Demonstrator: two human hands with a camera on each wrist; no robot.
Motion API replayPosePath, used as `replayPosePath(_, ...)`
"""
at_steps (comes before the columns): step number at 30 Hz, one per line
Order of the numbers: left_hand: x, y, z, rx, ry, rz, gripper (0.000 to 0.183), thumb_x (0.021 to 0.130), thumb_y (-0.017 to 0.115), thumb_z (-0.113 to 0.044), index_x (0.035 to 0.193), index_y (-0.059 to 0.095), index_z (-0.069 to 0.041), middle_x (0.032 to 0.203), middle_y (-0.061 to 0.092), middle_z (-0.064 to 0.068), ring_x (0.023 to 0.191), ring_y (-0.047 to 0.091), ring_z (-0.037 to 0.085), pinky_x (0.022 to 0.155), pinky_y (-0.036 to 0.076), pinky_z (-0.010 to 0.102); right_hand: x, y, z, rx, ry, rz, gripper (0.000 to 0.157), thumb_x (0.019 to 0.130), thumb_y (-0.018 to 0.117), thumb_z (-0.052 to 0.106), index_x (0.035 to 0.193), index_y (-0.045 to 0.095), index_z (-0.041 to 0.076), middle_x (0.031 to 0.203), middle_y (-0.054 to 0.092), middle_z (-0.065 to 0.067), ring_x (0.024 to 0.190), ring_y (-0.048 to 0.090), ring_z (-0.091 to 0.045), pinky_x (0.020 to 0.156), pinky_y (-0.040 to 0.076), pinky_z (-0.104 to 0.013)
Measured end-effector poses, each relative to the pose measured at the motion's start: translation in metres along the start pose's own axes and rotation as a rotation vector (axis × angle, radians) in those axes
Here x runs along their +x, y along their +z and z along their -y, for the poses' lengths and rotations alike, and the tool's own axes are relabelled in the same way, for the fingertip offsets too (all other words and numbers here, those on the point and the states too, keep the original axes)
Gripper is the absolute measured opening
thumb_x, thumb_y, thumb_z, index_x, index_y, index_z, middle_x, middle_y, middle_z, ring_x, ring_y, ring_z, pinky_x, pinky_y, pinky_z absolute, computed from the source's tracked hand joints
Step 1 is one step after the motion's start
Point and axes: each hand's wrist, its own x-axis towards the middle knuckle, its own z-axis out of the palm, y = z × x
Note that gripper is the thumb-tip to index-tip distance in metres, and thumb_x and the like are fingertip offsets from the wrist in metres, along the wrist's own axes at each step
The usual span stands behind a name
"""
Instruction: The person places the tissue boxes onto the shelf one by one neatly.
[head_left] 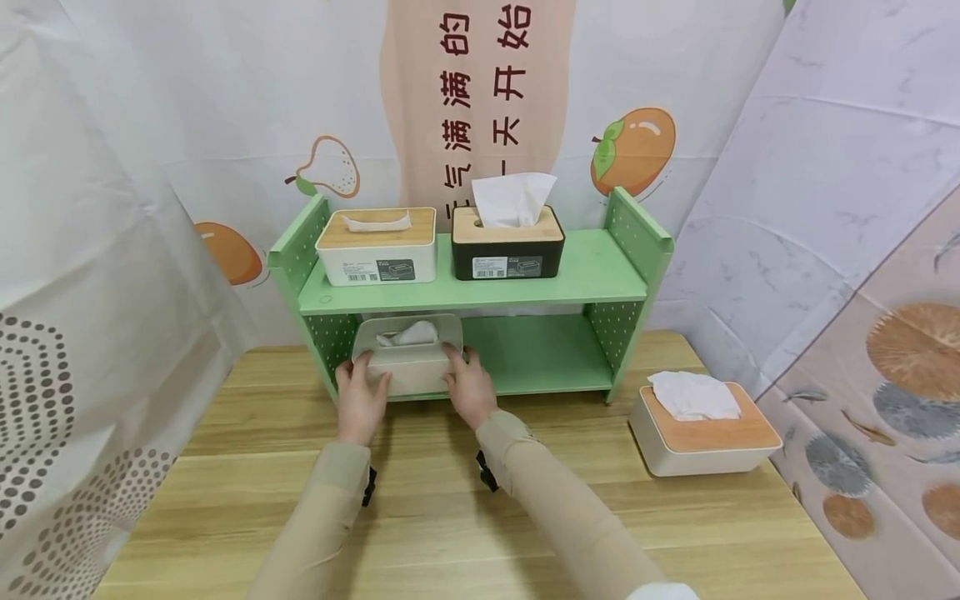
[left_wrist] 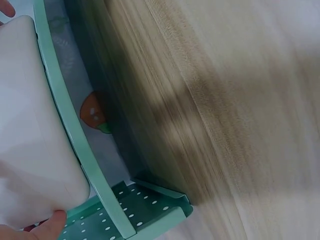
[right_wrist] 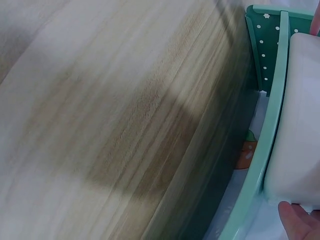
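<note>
On the left part of the lower shelf sits a pale cream tissue box (head_left: 411, 367), a white tissue poking from its top slot. My left hand (head_left: 362, 398) grips its left end, and my right hand (head_left: 470, 385) holds the right end. In the left wrist view the box's front face (left_wrist: 35, 125) lies along the shelf's green front rim, with left fingertips (left_wrist: 52, 225) at its lower corner. From the right wrist, the box (right_wrist: 297, 125) shows behind the same rim, right fingertips (right_wrist: 292, 217) pressed at its end.
A green two-tier shelf (head_left: 555, 350) with perforated sides stands at the back of the wooden table (head_left: 450, 517). Its upper tier carries a white tissue box (head_left: 390, 260) and a black tissue box (head_left: 506, 254), both wood-lidded. Another wood-lidded tissue box (head_left: 705, 458) stands at the table's right.
</note>
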Motion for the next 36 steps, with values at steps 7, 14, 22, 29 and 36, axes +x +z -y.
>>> replayPosePath(7, 0.003, 0.001, 0.0, 0.04, -0.014, 0.04, 0.049, 0.09, 0.061, -0.018, 0.133, 0.041, -0.006, 0.133, 0.028, 0.035, 0.11, 0.047, 0.051, 0.089, 0.043, 0.057, -0.002, 0.001, 0.001, 0.003, 0.027, -0.019, 0.047, 0.09, 0.059, 0.024, 0.133, 0.039, 0.028, 0.131, 0.047, -0.018, 0.087, 0.064, -0.034, 0.063, 0.052, -0.041)
replayPosePath(14, 0.006, 0.003, 0.002, 0.056, -0.003, 0.024, 0.049, 0.089, 0.061, -0.017, 0.133, 0.041, -0.006, 0.133, 0.029, 0.036, 0.109, 0.048, 0.052, 0.09, 0.043, 0.057, -0.001, 0.001, 0.0, -0.031, 0.014, -0.032, 0.042, 0.092, 0.057, 0.024, 0.129, 0.039, 0.026, 0.126, 0.05, -0.016, 0.077, 0.063, -0.029, 0.053, 0.048, -0.034)
replayPosePath(22, 0.012, 0.005, 0.0, 0.095, -0.005, 0.04, 0.051, 0.09, 0.06, -0.017, 0.135, 0.039, -0.006, 0.135, 0.028, 0.036, 0.108, 0.049, 0.053, 0.088, 0.044, 0.058, 0.005, -0.002, 0.0, -0.082, -0.005, -0.029, 0.039, 0.093, 0.056, 0.022, 0.128, 0.04, 0.025, 0.124, 0.052, -0.016, 0.074, 0.063, -0.028, 0.049, 0.045, -0.031)
replayPosePath(29, 0.016, 0.004, -0.005, 0.104, -0.041, 0.069, 0.051, 0.091, 0.058, -0.017, 0.137, 0.037, -0.007, 0.138, 0.027, 0.035, 0.109, 0.048, 0.054, 0.087, 0.044, 0.059, 0.011, -0.004, -0.001, -0.148, -0.012, -0.004, 0.041, 0.094, 0.053, 0.022, 0.133, 0.04, 0.024, 0.125, 0.053, -0.015, 0.069, 0.063, -0.025, 0.048, 0.045, -0.03)
replayPosePath(36, 0.023, 0.006, -0.002, 0.12, -0.037, 0.093, 0.052, 0.092, 0.055, -0.017, 0.138, 0.034, -0.005, 0.137, 0.026, 0.036, 0.11, 0.046, 0.055, 0.087, 0.044, 0.059, 0.014, -0.006, -0.001, -0.196, -0.017, 0.047, 0.047, 0.095, 0.053, 0.022, 0.138, 0.034, 0.025, 0.129, 0.052, -0.013, 0.064, 0.061, -0.022, 0.045, 0.041, -0.028)
